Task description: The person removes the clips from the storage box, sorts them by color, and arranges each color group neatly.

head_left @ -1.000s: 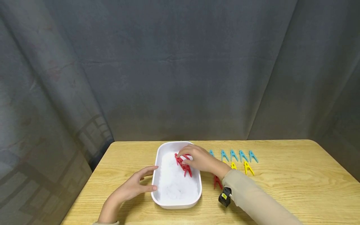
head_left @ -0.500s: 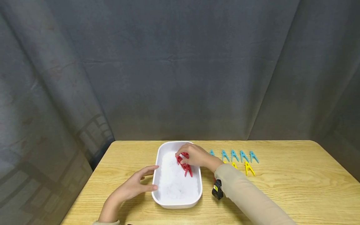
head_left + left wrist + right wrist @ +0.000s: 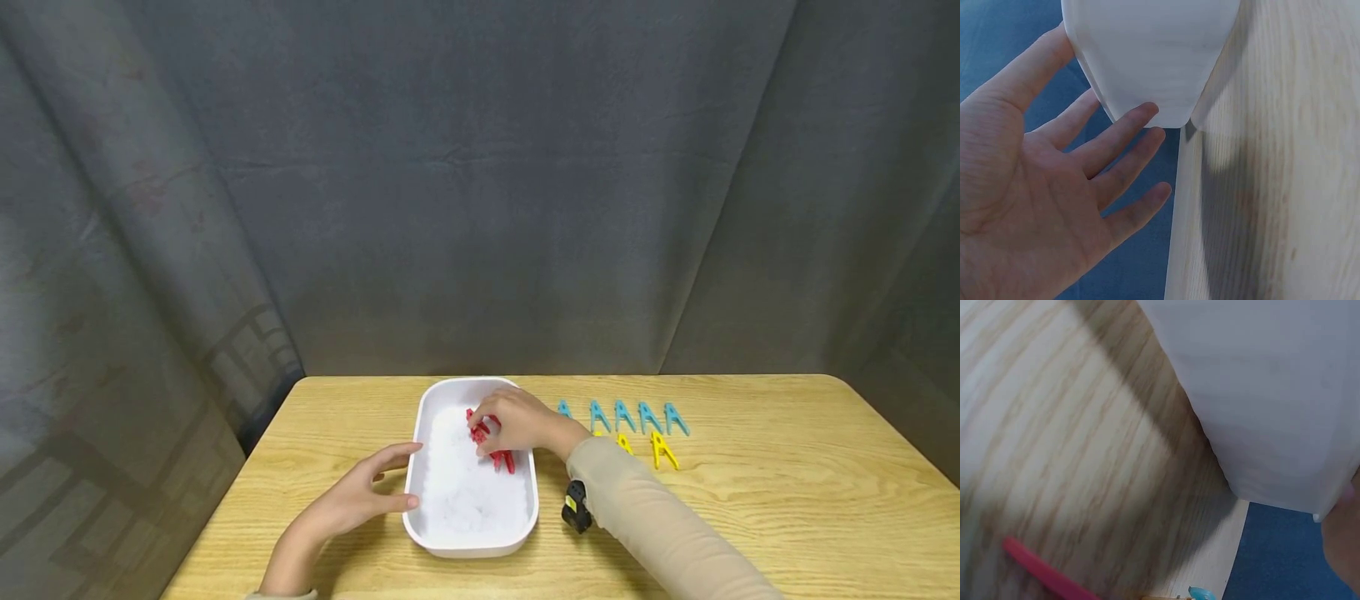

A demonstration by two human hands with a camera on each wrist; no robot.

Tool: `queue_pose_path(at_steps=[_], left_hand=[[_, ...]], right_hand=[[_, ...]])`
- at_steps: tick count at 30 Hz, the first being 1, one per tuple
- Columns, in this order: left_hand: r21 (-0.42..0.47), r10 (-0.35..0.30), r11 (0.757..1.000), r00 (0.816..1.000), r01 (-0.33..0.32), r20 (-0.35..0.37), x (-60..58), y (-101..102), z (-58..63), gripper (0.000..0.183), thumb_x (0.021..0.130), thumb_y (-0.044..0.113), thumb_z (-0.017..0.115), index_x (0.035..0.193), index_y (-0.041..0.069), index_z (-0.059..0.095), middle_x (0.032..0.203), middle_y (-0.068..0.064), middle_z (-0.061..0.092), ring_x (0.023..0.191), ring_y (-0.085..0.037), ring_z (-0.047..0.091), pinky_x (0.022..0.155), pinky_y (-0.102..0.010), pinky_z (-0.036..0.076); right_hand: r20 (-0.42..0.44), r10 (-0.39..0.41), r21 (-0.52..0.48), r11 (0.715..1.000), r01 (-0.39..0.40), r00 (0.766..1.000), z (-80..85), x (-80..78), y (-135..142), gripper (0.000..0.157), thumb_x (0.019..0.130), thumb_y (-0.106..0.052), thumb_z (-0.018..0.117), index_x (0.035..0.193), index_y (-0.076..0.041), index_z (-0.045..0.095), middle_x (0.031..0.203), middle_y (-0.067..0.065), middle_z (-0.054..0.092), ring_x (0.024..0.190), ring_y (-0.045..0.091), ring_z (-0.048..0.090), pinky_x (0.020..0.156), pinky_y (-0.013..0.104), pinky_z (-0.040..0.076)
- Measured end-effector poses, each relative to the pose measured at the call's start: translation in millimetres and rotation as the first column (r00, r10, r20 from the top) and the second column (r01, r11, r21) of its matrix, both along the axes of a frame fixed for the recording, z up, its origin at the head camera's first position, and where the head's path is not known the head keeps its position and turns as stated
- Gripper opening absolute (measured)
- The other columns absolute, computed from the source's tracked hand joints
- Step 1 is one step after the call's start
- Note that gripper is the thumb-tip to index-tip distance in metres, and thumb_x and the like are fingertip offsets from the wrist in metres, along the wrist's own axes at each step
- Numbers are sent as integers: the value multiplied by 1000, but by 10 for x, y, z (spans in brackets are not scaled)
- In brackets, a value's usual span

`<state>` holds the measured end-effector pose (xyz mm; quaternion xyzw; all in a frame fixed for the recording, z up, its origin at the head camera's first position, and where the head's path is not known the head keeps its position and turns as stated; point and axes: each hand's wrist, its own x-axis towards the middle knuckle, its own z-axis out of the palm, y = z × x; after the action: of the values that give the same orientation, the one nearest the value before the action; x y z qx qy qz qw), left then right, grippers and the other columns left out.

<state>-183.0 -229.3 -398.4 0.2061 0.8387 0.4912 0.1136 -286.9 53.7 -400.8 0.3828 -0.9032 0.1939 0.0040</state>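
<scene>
A white tray (image 3: 465, 500) stands on the table, with several red clothespins (image 3: 504, 461) heaped toward its right side. My right hand (image 3: 517, 419) reaches over the tray's right wall. Its fingers and thumb are bent down about the red clothespins and partly cover them; whether they pinch one cannot be seen. At the tray's left side, my left hand (image 3: 352, 496) is spread, its thumb and forefinger at the rim. In the left wrist view the fingers (image 3: 1125, 169) are extended beside the tray's outer wall (image 3: 1147, 62), holding nothing.
Right of the tray lies a row of several light-blue clothespins (image 3: 624, 416), with yellow clothespins (image 3: 663, 450) in front of it. A red clothespin (image 3: 1047, 569) shows on the table in the right wrist view. A grey curtain (image 3: 480, 208) hangs behind the table (image 3: 787, 500).
My right forearm has shifted a little left, and the right thumb has moved down and left over the red clothespins. The left hand and the tray stay in place.
</scene>
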Motion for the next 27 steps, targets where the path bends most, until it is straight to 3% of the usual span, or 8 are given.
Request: queue_pose_path(at_steps=[10, 22, 27], left_hand=[[-5, 3, 1000, 1000, -3, 14, -1, -3, 10, 66, 89, 19, 76, 145, 2, 45, 146, -20, 46, 134, -44, 40, 105, -69, 28], [-10, 5, 1000, 1000, -5, 18, -1, -8, 14, 66, 89, 19, 75, 145, 2, 45, 147, -20, 46, 134, -44, 40, 105, -70, 27], [-20, 9, 1000, 1000, -9, 18, -4, -3, 19, 66, 89, 20, 76, 145, 3, 46, 147, -20, 46, 134, -44, 40, 105, -70, 26]], right_hand=[[-6, -1, 26, 1000, 2, 1000, -14, 16, -2, 41, 73, -46, 87, 105, -24, 77, 103, -8, 69, 108, 14, 58, 112, 44, 32], [16, 4, 121, 993, -6, 1000, 14, 27, -27, 49, 67, -47, 89, 110, -26, 76, 108, -10, 67, 121, 18, 53, 113, 46, 26], [6, 17, 144, 989, -17, 1000, 26, 36, -28, 49, 64, -43, 92, 108, -27, 75, 107, -10, 67, 118, 19, 52, 110, 45, 29]])
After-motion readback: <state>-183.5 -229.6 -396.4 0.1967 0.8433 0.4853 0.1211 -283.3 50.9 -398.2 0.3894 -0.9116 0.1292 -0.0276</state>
